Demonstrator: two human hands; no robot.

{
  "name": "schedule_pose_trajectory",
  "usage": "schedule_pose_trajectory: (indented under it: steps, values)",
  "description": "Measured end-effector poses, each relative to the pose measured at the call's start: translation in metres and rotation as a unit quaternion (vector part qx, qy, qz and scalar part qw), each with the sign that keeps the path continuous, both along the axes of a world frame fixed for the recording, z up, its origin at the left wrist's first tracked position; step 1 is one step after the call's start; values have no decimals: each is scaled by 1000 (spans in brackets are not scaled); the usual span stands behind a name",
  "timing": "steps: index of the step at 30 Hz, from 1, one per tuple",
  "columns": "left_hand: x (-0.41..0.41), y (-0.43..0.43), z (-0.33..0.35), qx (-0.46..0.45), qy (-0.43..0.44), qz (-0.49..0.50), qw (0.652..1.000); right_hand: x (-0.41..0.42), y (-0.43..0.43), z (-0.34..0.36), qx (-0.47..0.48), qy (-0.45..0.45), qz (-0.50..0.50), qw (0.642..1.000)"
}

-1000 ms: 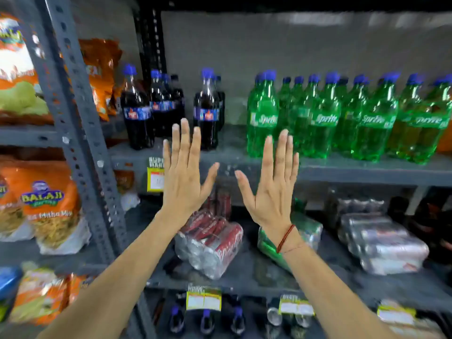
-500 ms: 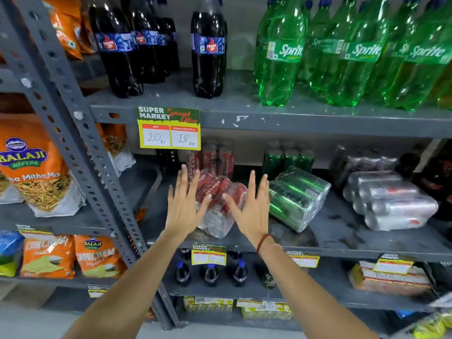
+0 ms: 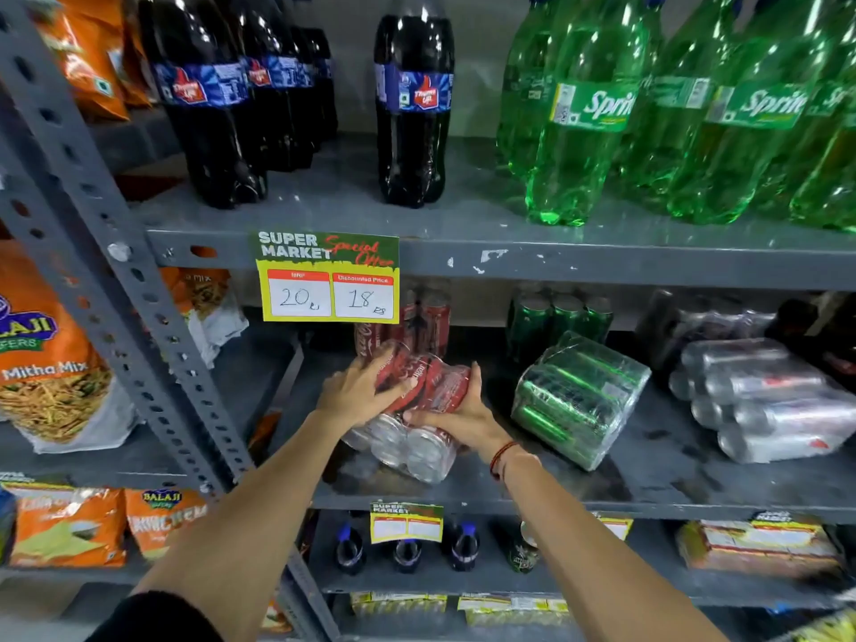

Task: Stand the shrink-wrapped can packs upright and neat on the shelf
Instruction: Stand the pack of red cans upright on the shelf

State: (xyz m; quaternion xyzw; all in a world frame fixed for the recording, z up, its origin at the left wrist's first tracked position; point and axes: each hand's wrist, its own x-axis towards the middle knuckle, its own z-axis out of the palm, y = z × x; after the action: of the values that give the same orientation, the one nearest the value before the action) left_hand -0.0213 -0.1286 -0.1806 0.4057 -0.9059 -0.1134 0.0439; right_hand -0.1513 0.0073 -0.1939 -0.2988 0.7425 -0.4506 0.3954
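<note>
A shrink-wrapped pack of red cola cans (image 3: 428,426) lies on its side on the grey middle shelf (image 3: 579,495), can ends facing me. My left hand (image 3: 356,393) rests on its top left, fingers curled over the wrap. My right hand (image 3: 456,417) grips its right side, thumb up. To the right, a green can pack (image 3: 579,400) lies tilted on its side, and a silver can pack (image 3: 764,400) lies flat beyond it. Upright red cans (image 3: 417,322) and green cans (image 3: 556,317) stand behind.
The upper shelf (image 3: 509,252) carries dark cola bottles (image 3: 412,108) and green Sprite bottles (image 3: 593,118). A yellow price tag (image 3: 328,278) hangs from its edge. A slanted grey upright (image 3: 116,271) stands left, with orange snack bags (image 3: 46,359) beyond. Small bottles (image 3: 407,549) sit below.
My view dropped from the bottle shelf to the can shelf. Both hands went from raised and open to closing on the red can pack.
</note>
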Motion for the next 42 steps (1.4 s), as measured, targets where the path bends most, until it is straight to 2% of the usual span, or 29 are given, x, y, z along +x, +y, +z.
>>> schedule_pose_trajectory:
  steps: [4, 8, 11, 14, 23, 27, 29, 32, 34, 36, 38, 42]
  values:
    - [8, 11, -6, -20, 18, 33, 999, -9, -1, -2, -39, -9, 44, 998]
    - [25, 25, -10, -36, 100, 61, 992, -9, 6, -2, -103, 36, 84, 991]
    - [40, 44, -26, -71, 198, 74, 975, 4, 21, -2, -152, 119, 88, 977]
    - [48, 63, -43, -54, 280, 78, 955, 15, 32, -5, -191, 212, 97, 953]
    - [32, 77, -62, -56, 255, 76, 962, 6, 37, -36, -158, 345, 94, 920]
    - [36, 78, -60, -50, 274, 62, 958, 3, 41, -36, -186, 307, 100, 928]
    - [38, 86, -53, -33, 311, 68, 948, 0, 36, -28, -221, 257, 42, 940]
    - [29, 110, -40, 29, 399, 156, 903, -8, 12, -2, -237, 111, -37, 965]
    - [13, 128, -33, 96, 443, 221, 864, -18, -8, 13, -195, 62, -6, 979]
    - [-3, 136, -29, 163, 469, 249, 831, -28, -22, 19, -136, 41, 45, 989]
    - [-16, 134, -25, 195, 475, 265, 816, -35, -28, 19, -98, 36, 71, 992]
    - [-25, 117, -24, 203, 474, 281, 810, -36, -20, 9, -125, 47, 47, 990]
